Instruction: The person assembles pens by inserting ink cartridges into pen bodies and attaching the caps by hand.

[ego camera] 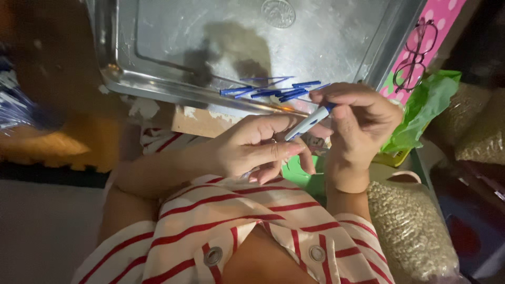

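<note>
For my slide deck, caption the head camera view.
Both hands, left hand and right hand, hold a white pen barrel above blue pen parts on a metal tray.

Between our hands we see a smooth, glossy plastic pen barrel [309, 122], white with a blue tip. Just beyond them lies a scratched, dull-shining metal tray [210, 42] holding thin glossy blue plastic pieces [273, 90]. Below our wrists is soft, matt striped cloth [236, 221] with metal eyelets; crinkled green plastic film [426, 105] sits beside our right hand [357, 118].

The metal tray [158, 47] is cut off by the frame's top edge. The white pen barrel's [307, 122] lower end hides behind the left hand [252, 150]. Blue clutter at far left is blurred.
</note>
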